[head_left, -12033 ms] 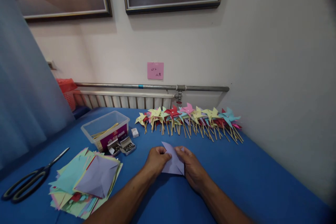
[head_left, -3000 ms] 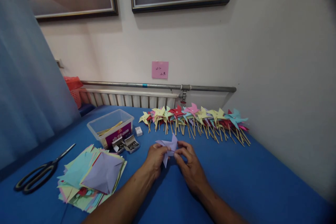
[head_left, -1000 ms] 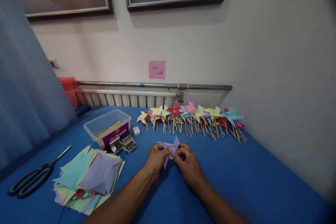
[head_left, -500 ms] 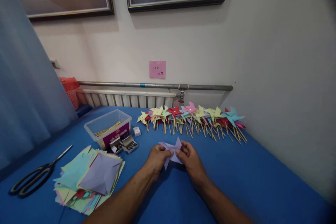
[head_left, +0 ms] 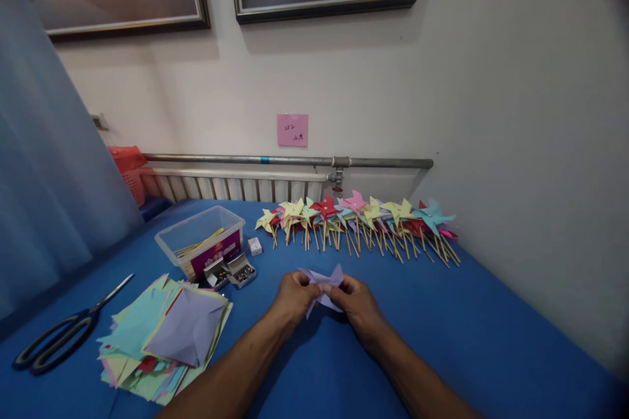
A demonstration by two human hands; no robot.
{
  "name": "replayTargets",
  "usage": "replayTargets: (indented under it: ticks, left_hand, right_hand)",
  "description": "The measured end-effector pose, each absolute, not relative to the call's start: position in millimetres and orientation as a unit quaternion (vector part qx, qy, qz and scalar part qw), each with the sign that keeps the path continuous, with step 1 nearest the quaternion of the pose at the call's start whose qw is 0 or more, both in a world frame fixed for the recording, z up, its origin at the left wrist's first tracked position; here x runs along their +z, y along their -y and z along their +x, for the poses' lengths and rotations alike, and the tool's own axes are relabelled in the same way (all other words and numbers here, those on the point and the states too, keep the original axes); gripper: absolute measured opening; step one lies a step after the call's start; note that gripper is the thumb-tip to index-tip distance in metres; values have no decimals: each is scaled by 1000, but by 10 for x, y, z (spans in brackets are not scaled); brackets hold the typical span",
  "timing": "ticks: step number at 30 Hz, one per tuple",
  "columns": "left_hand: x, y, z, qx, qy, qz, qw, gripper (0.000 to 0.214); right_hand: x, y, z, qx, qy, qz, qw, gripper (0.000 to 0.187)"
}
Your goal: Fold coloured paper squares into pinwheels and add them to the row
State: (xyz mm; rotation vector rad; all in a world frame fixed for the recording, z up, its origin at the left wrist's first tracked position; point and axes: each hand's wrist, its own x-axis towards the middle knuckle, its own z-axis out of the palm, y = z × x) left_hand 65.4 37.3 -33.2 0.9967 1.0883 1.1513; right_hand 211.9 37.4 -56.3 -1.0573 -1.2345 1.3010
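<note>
A purple paper pinwheel [head_left: 330, 277] is pinched between my two hands just above the blue table. My left hand [head_left: 293, 298] grips its left side, with the thumb pressed near the middle. From the right, my right hand [head_left: 362, 304] closes on it, its thumb also at the centre and meeting the left thumb. The thumbs cover the pinwheel's centre, so whether a pin is there stays hidden. Beyond the hands lies a row of finished pinwheels [head_left: 354, 204] on sticks, in several colours. To the left rests a stack of cut paper squares [head_left: 184, 327], a purple one on top.
Scissors [head_left: 73, 332] lie at the far left. A clear plastic tub [head_left: 199, 216] holds thin sticks. Two small opened boxes of metal pins [head_left: 240, 271] and a small white box [head_left: 255, 246] stand beside it. A pipe [head_left: 295, 160] and radiator run along the wall behind.
Both thumbs have come together over the pinwheel's centre, and my right fingers have curled in closer. The pinwheel has tilted slightly. The view has shifted a little.
</note>
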Motion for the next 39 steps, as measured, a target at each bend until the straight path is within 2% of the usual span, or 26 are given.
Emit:
replayTargets:
  ticks: [5, 12, 19, 29, 39]
  left_hand:
    - [-302, -384, 665, 499, -491, 435, 566, 33]
    - [-251, -345, 647, 492, -457, 431, 602, 34]
    - [-345, -379, 624, 487, -453, 421, 617, 26]
    - [-325, -374, 630, 489, -443, 440, 609, 24]
    - [-288, -359, 626, 493, -441, 415, 624, 26]
  right_hand:
    - [-563, -369, 2099, 542, 497, -449, 508, 44]
    - [-410, -273, 2071, 605, 454, -423, 498, 44]
    - [-513, -353, 2060, 575, 443, -471, 501, 44]
    - [-459, -296, 2051, 586, 451, -429, 519, 43]
    - [-489, -306, 2049, 572, 426, -467, 523, 34]
